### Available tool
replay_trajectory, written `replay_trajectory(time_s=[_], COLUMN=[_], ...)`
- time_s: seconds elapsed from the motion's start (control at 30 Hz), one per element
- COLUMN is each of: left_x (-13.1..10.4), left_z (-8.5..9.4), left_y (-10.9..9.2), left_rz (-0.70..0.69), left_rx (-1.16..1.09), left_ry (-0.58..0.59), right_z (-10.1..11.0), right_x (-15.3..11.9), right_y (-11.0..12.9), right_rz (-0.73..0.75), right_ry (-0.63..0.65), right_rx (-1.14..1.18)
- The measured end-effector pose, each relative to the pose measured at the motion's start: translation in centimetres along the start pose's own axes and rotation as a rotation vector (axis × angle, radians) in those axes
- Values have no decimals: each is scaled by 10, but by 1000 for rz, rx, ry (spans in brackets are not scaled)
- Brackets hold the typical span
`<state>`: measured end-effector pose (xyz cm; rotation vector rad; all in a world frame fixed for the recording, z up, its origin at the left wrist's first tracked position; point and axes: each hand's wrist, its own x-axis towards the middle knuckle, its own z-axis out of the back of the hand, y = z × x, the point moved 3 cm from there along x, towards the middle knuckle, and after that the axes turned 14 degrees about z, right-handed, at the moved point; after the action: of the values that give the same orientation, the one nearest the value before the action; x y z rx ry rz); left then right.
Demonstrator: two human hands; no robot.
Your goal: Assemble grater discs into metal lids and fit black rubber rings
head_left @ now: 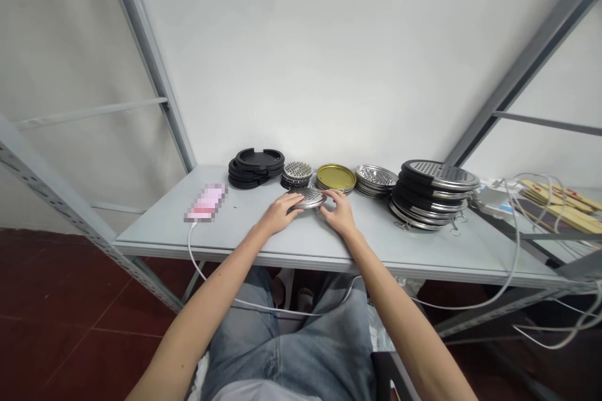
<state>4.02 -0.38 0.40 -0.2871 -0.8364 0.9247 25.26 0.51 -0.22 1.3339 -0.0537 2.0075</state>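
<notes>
Between my hands, low over the table's middle, is a round metal lid (310,197) pierced with holes. My left hand (281,212) grips its left edge, fingers on top and thumb at the near side. My right hand (339,212) holds the right edge with bent fingers and thumb. Just behind it stand a stack of round pieces with small spikes or studs (298,170) and a stack of shallow gold-coloured round tins (335,177). Silver perforated discs (375,177) are piled to the right of these.
Black rings (256,166) are stacked at the back left. A tall pile of black-and-silver round cases (430,194) stands on the right. A phone (205,202) with a white cable (192,250) lies at left. Metal shelf posts (153,62) frame the table (263,249).
</notes>
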Motion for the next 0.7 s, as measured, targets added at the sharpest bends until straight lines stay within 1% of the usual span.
replay_trajectory(time_s=[0.17,0.47,0.7], left_x=[0,-1,-1], left_z=[-2,0,5], left_y=[-1,-5,-10], left_rz=[-45,-82,-51], left_rx=[54,93,70], left_ry=[46,-9,-53], right_z=[1,2,2], right_x=[1,1,1], right_y=[10,10,10], right_rz=[103,55,64], right_ry=[47,25,5], right_rx=[41,71,83])
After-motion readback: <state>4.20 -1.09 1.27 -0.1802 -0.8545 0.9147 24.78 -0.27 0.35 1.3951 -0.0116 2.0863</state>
